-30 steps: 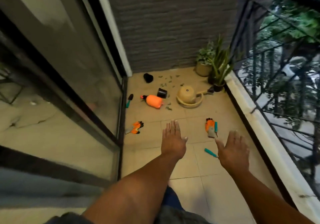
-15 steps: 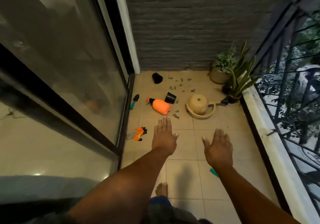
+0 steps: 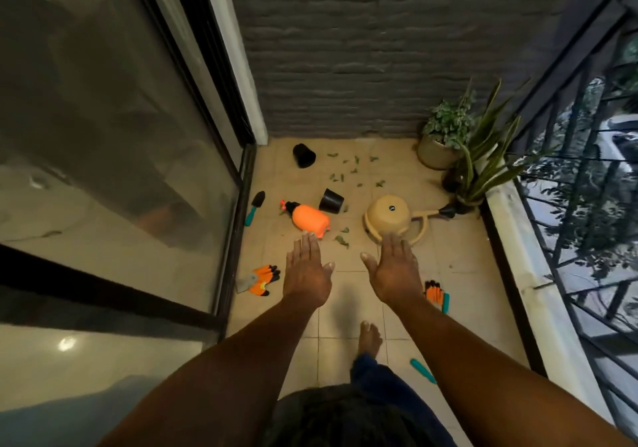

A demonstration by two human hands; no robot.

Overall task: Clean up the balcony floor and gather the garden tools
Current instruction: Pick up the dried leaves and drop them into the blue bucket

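My left hand (image 3: pixel 306 270) and my right hand (image 3: pixel 397 270) are stretched out flat over the tiled floor (image 3: pixel 459 249), palms down, holding nothing. Ahead lie an orange spray bottle (image 3: pixel 309 218) on its side, a tipped beige watering can (image 3: pixel 392 217), two black pots (image 3: pixel 332 200) (image 3: pixel 303 155), and scattered green leaves (image 3: pixel 345 170). A teal-handled trowel (image 3: pixel 254 206) lies by the door track. One orange glove (image 3: pixel 260 279) lies left of my left hand; another orange glove (image 3: pixel 434 293) with a teal tool (image 3: pixel 446 302) shows beside my right wrist. A second teal handle (image 3: pixel 423 370) lies near my foot.
A sliding glass door (image 3: pixel 121 170) runs along the left. A grey brick wall (image 3: pixel 362 49) closes the far end. Two potted plants (image 3: pixel 459 142) stand in the far right corner. A white ledge (image 3: pixel 531 274) and black railing (image 3: pixel 587 135) border the right side.
I have stepped forward; the floor items look nearer. Both hands stayed flat and moved ahead, now reaching the bottle and watering can. The right glove has reappeared beside my right wrist.
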